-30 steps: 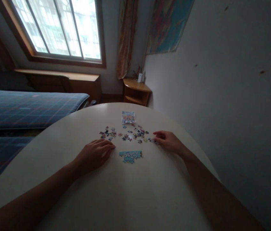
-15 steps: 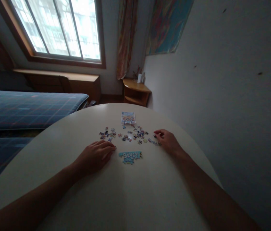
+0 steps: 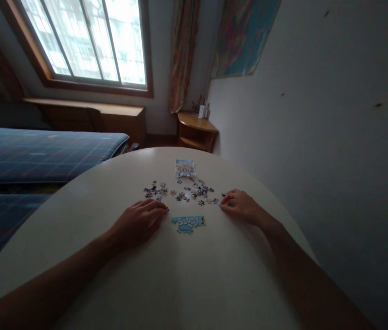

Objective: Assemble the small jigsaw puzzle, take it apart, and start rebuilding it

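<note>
Joined jigsaw pieces (image 3: 187,223) form a light blue strip lettered "Bluey" on the white table, between my two hands. To its left lies my left hand (image 3: 141,221), palm down, fingers bent together, with a small dark puzzle piece (image 3: 168,209) at the fingertips. My right hand (image 3: 242,206) rests on the right side, its thumb and fingers closed over small puzzle pieces that it partly hides. Loose puzzle pieces (image 3: 201,190) are scattered beyond the strip, with another cluster (image 3: 155,190) further left. Behind them lies a printed picture sheet or packet (image 3: 185,168).
The round white table (image 3: 180,284) has a curved edge all round. A blue plaid mattress (image 3: 42,153) stands beyond its left side. On the right is a plain wall (image 3: 335,160); a small wooden corner shelf (image 3: 197,123) stands past the far edge.
My right hand has drawn slightly nearer, its fingertips now lower over the right-hand pieces; a dark piece shows beyond them. My left hand stays nearly still. The view has shifted slightly.
</note>
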`<state>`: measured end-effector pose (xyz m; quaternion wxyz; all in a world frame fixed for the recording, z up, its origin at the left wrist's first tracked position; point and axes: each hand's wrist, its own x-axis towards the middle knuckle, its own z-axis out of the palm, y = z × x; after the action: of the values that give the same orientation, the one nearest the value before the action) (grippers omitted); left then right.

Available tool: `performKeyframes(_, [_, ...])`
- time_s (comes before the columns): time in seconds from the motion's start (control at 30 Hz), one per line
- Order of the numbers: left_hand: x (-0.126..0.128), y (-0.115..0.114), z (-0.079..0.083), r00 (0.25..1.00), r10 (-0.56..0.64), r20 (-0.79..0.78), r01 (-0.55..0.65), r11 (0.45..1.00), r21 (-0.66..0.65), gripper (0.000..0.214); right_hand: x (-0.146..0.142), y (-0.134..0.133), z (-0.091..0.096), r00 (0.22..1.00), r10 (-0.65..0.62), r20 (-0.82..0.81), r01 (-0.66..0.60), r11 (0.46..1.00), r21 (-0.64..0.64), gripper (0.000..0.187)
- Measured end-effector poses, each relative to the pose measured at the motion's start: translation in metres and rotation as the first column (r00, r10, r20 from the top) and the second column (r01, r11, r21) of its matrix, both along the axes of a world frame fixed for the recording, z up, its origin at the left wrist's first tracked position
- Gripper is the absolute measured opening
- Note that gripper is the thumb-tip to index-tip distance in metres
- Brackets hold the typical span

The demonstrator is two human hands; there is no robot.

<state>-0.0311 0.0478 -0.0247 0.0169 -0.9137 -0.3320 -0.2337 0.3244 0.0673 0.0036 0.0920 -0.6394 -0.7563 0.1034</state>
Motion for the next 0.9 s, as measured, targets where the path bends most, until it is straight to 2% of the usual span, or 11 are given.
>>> performKeyframes(0.1, [0.002,-0.002,0.000,0.999,-0.051,0.015,0.051,0.999,0.006,0.023,-0.008,-0.007,0.006,0.998,-0.042,0.041,0.042,0.999,-0.006,0.017])
performKeyframes(0.23, [0.007,-0.007,0.004,0.977,-0.215,-0.008,0.214,0.975,-0.056,0.029,-0.016,-0.014,0.011,1.000,-0.009,0.014,0.010,1.000,-0.009,0.014])
performKeyframes(0.3, [0.009,-0.011,0.006,0.958,-0.286,-0.036,0.281,0.954,-0.106,0.034,-0.018,-0.017,0.013,0.999,0.031,-0.033,-0.032,0.999,-0.029,0.016])
performKeyframes(0.4, [0.011,-0.014,0.009,0.934,-0.350,-0.074,0.334,0.927,-0.170,0.041,-0.023,-0.021,0.017,0.975,0.104,-0.195,-0.122,0.989,-0.084,0.019])
performKeyframes(0.5, [0.012,-0.015,0.012,0.932,-0.357,-0.064,0.340,0.921,-0.192,0.039,-0.032,-0.026,0.020,0.912,0.153,-0.382,-0.208,0.972,-0.108,0.022])
performKeyframes(0.63, [0.012,-0.014,0.011,0.941,-0.335,-0.046,0.322,0.929,-0.180,0.033,-0.046,-0.031,0.019,0.848,0.142,-0.510,-0.246,0.959,-0.141,0.024])
performKeyframes(0.73, [0.012,-0.013,0.008,0.940,-0.335,-0.059,0.321,0.931,-0.172,0.033,-0.056,-0.034,0.016,0.833,0.147,-0.534,-0.260,0.955,-0.143,0.020])
performKeyframes(0.9, [0.011,-0.013,0.008,0.938,-0.336,-0.081,0.319,0.932,-0.170,0.032,-0.070,-0.041,0.010,0.853,0.194,-0.484,-0.286,0.951,-0.122,0.012])
